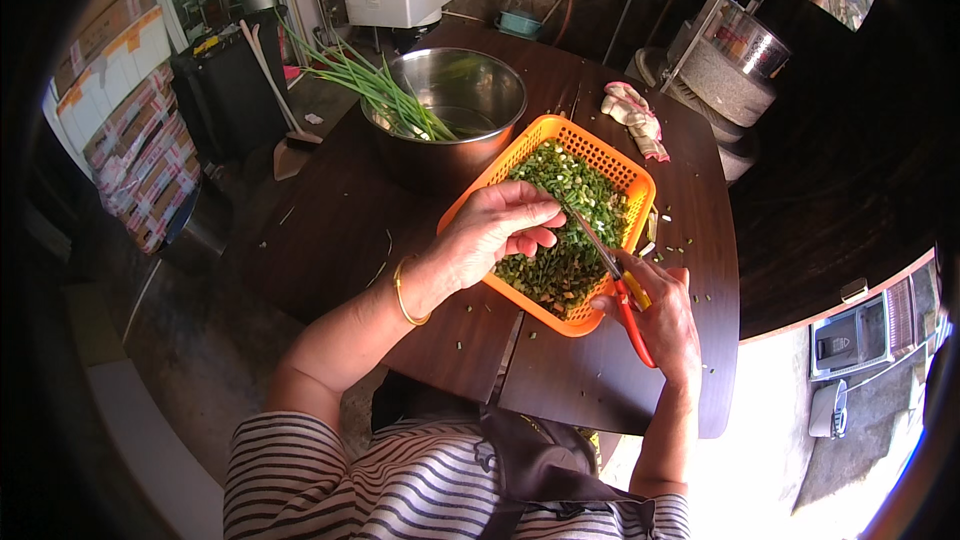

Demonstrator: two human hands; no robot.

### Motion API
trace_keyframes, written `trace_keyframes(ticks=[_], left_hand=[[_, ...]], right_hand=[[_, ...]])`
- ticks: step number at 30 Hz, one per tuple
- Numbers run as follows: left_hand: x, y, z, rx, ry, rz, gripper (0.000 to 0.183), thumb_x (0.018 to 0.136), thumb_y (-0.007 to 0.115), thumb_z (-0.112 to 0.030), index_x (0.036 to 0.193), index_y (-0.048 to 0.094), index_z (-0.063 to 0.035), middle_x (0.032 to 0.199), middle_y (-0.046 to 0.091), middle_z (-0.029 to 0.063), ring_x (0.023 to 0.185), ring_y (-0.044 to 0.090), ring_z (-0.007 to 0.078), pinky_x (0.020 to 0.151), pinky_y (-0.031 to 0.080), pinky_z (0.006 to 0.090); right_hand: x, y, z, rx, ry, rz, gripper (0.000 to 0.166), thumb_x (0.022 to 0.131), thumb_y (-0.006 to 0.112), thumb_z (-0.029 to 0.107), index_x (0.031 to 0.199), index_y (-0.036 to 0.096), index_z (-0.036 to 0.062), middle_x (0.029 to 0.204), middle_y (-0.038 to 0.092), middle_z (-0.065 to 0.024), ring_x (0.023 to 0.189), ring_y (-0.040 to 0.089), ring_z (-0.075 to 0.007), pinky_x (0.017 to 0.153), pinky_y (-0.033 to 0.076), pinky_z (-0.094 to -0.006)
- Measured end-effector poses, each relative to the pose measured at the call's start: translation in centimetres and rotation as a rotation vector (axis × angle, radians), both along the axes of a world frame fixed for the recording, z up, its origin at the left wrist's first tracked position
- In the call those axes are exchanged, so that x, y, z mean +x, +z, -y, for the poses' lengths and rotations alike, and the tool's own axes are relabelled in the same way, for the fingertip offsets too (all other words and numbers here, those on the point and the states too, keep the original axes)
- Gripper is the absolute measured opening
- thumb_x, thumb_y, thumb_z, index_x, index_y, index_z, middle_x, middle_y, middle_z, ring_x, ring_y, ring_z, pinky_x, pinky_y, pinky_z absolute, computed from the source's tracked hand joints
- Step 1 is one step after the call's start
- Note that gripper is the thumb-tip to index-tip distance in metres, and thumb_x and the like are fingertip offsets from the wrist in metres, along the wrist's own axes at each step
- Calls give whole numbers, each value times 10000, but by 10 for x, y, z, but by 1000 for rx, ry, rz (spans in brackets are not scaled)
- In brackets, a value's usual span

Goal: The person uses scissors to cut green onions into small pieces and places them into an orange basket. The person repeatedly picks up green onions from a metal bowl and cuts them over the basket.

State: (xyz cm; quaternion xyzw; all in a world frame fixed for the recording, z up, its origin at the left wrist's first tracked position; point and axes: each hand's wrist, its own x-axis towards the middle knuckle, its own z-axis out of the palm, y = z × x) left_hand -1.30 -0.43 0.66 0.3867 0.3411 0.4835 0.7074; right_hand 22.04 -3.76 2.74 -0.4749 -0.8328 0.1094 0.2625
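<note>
My right hand [660,307] grips scissors [611,262] with red and yellow handles. The blades point up and left, over an orange perforated plastic basket [574,326]. Chopped scallions [555,240] fill much of the basket, with white pieces among the green. My left hand [506,225] hovers above the basket, thumb and index finger pinched together close to the scissor tips. Whether a bit of scallion is between them is too small to tell. Behind and to the left, whole scallions [397,101] lean over the rim of a stainless steel pot [495,109].
The dark wooden table [322,232] has a seam down its middle and bears scattered scallion scraps [667,217]. A pink-edged work glove [634,116] lies at the far right. Beyond stand stone millstones [720,90], a long-handled dustpan [289,154] and stacked cartons [150,157].
</note>
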Motion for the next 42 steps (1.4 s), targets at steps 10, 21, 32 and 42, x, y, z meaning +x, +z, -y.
trace_keyframes(ticks=[10,21,32,42], left_hand=[[-4,5,-1,31,48,-130,131,867,609,-121,978,585,-57,967,658,72,770,627,100,655,487,202],[-2,2,-1,39,-43,-80,107,882,595,-136,956,582,-61,904,648,46,735,621,95,623,482,193],[-6,3,-4,54,18,-65,97,880,594,-131,950,580,-65,974,657,71,799,639,106,655,488,206],[-7,-10,-7,115,-24,-115,114,882,602,-175,935,589,-75,888,637,21,747,618,85,613,472,197]], right_hand=[[4,5,2,-163,-97,17,579,640,797,319,1122,602,63,837,653,-110,783,583,-245,821,365,-324],[2,2,1,-12,6,5,519,678,768,335,1109,598,99,711,578,-54,654,553,-198,733,330,-314],[8,5,-1,-107,-72,-11,580,656,783,326,1124,592,43,815,640,-106,784,580,-231,831,346,-329],[0,8,2,-129,-30,30,576,667,773,343,1140,591,69,842,635,-110,765,561,-242,814,343,-326]])
